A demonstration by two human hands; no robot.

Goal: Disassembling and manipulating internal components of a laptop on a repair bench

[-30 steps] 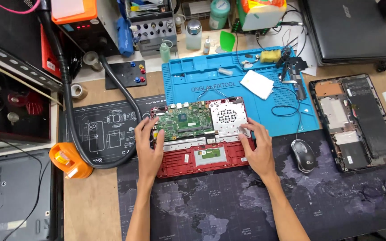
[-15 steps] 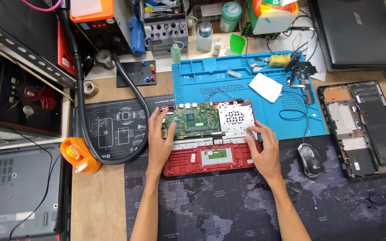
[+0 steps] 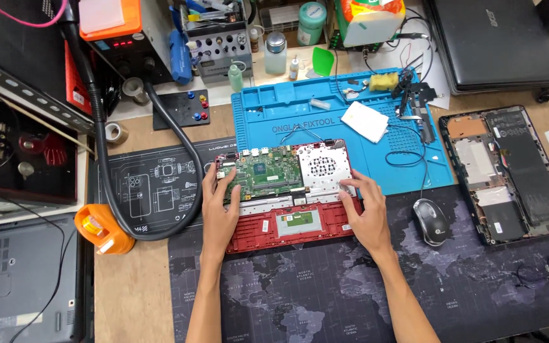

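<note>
Hands flank the opened red laptop base (image 3: 287, 219) at desk centre: left hand (image 3: 219, 213) spread flat at nine o'clock, fingertips on the green circuit board (image 3: 265, 174); right hand (image 3: 365, 213) spread at three o'clock. Even, gentle pressure seems wise.

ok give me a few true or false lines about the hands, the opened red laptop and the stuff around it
1. Both hands rest on the opened red laptop. True: the left hand is at its left side, the right hand at its right.
2. The green circuit board sits in the laptop's left half. True.
3. The computer mouse lies left of the laptop. False: it lies to the right, on the dark map mat.
4. The blue work mat lies nearer the person than the laptop. False: it lies beyond it.
5. The right hand holds a screwdriver. False: no tool shows in it.
</note>
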